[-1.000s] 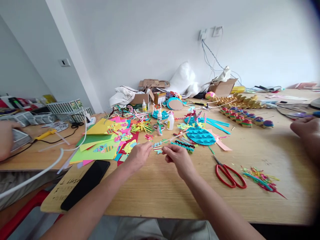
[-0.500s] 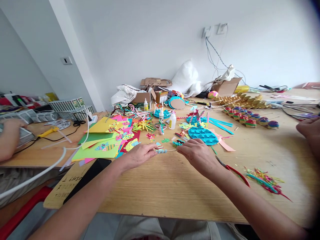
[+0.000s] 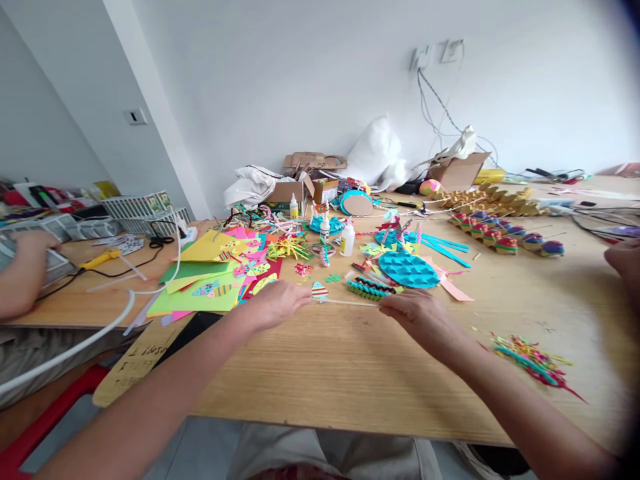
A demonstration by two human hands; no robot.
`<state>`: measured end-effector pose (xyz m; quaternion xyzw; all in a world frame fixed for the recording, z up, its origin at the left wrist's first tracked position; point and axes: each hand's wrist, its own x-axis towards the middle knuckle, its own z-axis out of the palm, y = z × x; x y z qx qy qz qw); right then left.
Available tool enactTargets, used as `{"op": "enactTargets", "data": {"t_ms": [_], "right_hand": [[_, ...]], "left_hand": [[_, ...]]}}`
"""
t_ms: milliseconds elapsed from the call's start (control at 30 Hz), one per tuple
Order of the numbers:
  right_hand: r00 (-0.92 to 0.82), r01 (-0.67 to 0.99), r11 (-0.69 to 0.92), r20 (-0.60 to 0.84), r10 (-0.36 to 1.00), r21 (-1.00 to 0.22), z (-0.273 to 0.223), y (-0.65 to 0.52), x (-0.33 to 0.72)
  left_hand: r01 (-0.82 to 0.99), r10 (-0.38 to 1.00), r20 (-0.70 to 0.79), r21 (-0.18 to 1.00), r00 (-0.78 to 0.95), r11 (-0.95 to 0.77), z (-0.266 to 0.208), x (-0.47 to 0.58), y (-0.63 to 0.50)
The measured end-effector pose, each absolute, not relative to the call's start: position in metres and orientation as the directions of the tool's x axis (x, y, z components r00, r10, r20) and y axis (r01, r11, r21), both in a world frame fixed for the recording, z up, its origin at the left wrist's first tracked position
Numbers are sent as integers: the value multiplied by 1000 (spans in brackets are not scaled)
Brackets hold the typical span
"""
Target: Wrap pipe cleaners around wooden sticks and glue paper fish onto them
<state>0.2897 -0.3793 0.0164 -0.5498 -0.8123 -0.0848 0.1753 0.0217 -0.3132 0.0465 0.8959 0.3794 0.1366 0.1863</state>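
A thin pale strip [image 3: 353,303] runs taut and nearly level between my two hands, just above the near table. My left hand [image 3: 280,303] pinches its left end, and my right hand [image 3: 417,312] pinches the right end. I cannot make out what the strip is made of. Close to my left fingertips is a striped paper fish [image 3: 319,291]. Beyond the strip, near my right hand, lies a dark and teal crinkled braid [image 3: 369,289]. A blue scaled oval [image 3: 407,269] lies just past my right hand.
Coloured paper sheets [image 3: 200,301] and cut-out fish are spread at left. A glue bottle [image 3: 347,238] stands mid-table. Painted egg-carton strips [image 3: 505,245] and a heap of scraps [image 3: 533,360] lie at right. Other people's hands show at the left [image 3: 35,243] and right [image 3: 625,260] edges.
My right hand has moved right, away from my left, so more of the pale strip shows between them. The braid is uncovered, and my right arm now hides the red-handled scissors.
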Motion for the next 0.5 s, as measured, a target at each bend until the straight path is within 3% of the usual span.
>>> {"op": "enactTargets", "data": {"t_ms": [100,233,333,500], "right_hand": [[-277,943,317,282,918,-105,9,-384,299],[-345,928,360,141,928,-101,-5,-386,276],[-390,904,407,134,911,-131,-6,-382,256],[-270,823,404,352,896,-399,12,-367,240]], "left_hand": [[575,774,6,666,633,-475,48,8,-301],[333,760,-112,932,640,-143,39,12,-296],[207,754,-140,978,642,5,30,26,-298],[156,737,-165,984,656,82,17,49,-300]]}}
